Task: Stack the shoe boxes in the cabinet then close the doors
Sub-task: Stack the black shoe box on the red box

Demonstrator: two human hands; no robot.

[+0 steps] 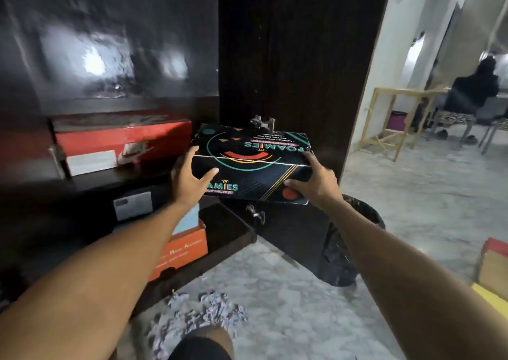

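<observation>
- Both hands on the black shoe box (pixel 251 164), the one with "FOAMIES" printed on lid and side. Box is in the air, in front of the open cabinet door (pixel 297 57), level with the middle shelf (pixel 115 178).
- My left hand (pixel 189 179) grips the box's left end: fingers over the lid edge, thumb pressed onto the front side.
- My right hand (pixel 316 183) grips the right end: thumb on the front side near the bottom corner, fingers curled round the end up to the lid edge.
- Box tilted a little, lid facing up and toward me, long side across my view.
- Not touching any shelf. It sits just right of the red shoe box (pixel 123 146).
- Red shoe box rests on the middle shelf, white label and logo facing out.
- Below it: a dark box with a grey label (pixel 133 205), blurred, cannot tell more.
- Orange shoe box (pixel 180 252) lower down in the cabinet, with a pale blue patch on its top end.
- Door stands open to the right, hinges (pixel 262 123) visible just behind the box I hold.
- Black bin (pixel 346 249) on the floor under my right forearm.
- Far right, in the next room: a wooden frame table (pixel 390 120) and a seated person (pixel 475 90) in dark clothing.
</observation>
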